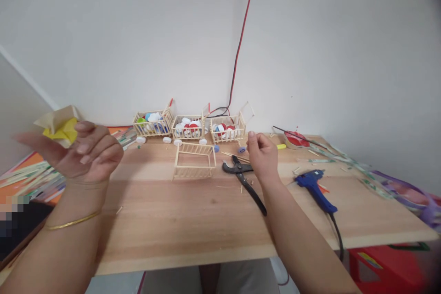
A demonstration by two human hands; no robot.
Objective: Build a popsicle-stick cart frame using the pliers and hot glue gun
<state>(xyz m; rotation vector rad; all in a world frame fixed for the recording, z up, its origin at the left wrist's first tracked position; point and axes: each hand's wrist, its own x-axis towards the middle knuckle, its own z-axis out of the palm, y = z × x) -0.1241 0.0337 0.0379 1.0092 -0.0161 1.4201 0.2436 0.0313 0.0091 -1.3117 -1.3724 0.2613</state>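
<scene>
My left hand (91, 151) is raised over the left side of the table, thumb stretched away from half-curled fingers, with nothing visible between them. Behind it shows a yellow and cream folded paper piece (64, 131). My right hand (263, 154) is closed, thumb pressed on the index finger; whatever it may hold is hidden. Between the hands stands a small open frame of thin wooden sticks (195, 158). Black-handled cutting pliers (246, 177) lie beside my right wrist. To the right of that forearm rests a blue glue gun (315, 188), its cord hanging over the front edge.
Along the wall stand three small stick carts, left (153, 124), middle (188, 127) and right (227, 129), filled with coloured caps. A red round container (296, 139) sits at the back right. Loose sticks (34, 179) cover the left side. A red stool (386, 268) stands below.
</scene>
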